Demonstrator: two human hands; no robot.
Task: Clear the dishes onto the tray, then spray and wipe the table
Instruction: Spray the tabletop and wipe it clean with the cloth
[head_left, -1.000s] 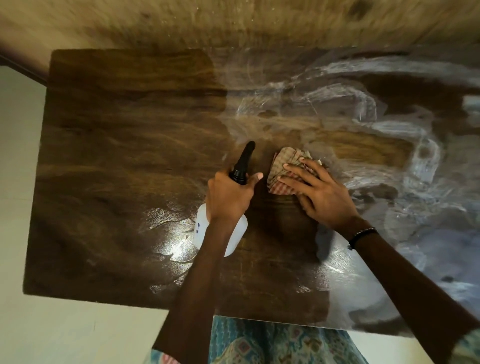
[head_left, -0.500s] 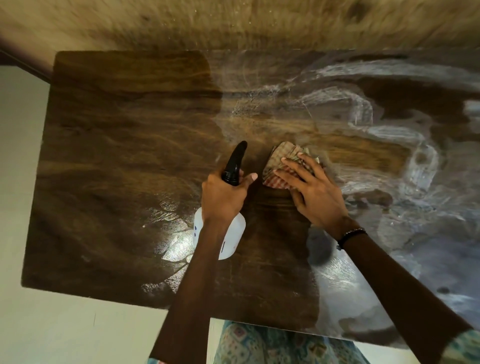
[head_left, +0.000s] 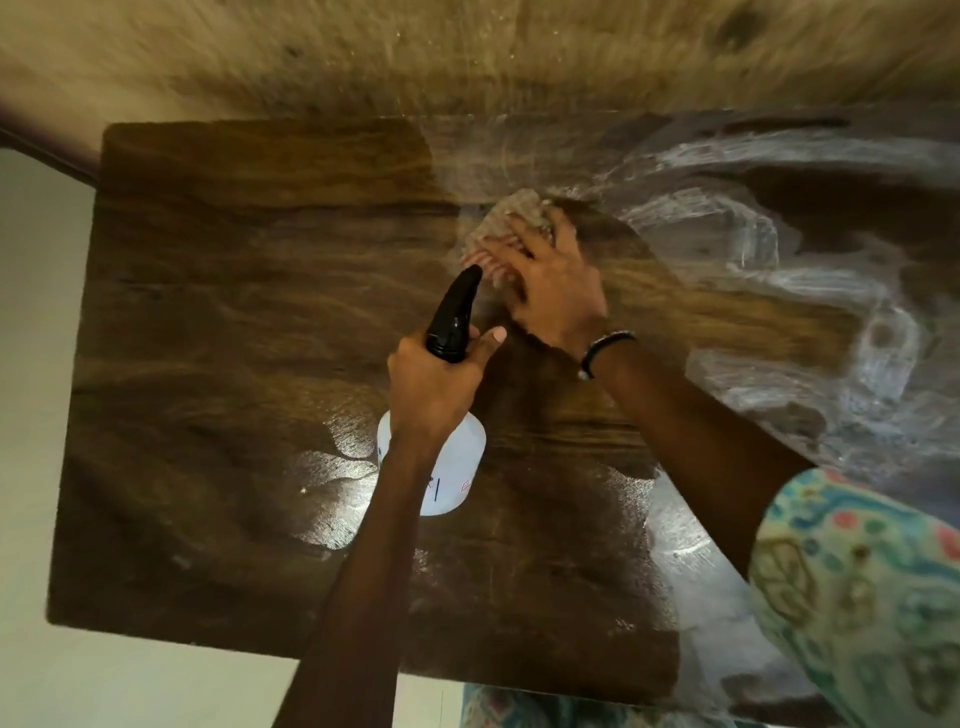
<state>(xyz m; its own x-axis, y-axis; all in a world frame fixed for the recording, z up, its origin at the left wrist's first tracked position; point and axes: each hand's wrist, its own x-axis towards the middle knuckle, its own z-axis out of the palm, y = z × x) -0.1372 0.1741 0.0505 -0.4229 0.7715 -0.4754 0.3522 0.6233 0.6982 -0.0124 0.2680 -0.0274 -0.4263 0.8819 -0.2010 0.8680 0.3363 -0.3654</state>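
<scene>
The folded checked cloth (head_left: 511, 221) lies on the dark wooden bench (head_left: 249, 322), a little beyond its middle and toward the far edge, at the border between the dry-looking brown wood and the pale, streaky wet film (head_left: 810, 270) that covers the right half. The cloth is blurred, so its pattern shows only faintly. The right hand (head_left: 550, 291) lies on top of it, palm down, with the fingers (head_left: 493, 254) stretched out flat and pressing the cloth against the surface; they are spread rather than curled round it. A dark beaded bracelet (head_left: 605, 349) sits on that wrist, and a patterned sleeve (head_left: 857, 582) in green, blue and red covers the upper arm at the right edge.

Just nearer than the cloth, the left hand (head_left: 434, 384) is clamped round the neck of a spray bottle (head_left: 449, 467), fingers wrapped and the thumb extended along the side. The bottle's black nozzle (head_left: 454, 312) sticks up and away, its tip just beside the fingertips of the right hand. The white body hangs below the fist, above the bench; whether it touches the wood cannot be told.

A bright glare patch (head_left: 332, 467) shines on the wet wood just left of the bottle. Beyond the bench runs a lighter tan wall (head_left: 467, 57), and pale floor (head_left: 31, 364) shows at the left and along the near edge.
</scene>
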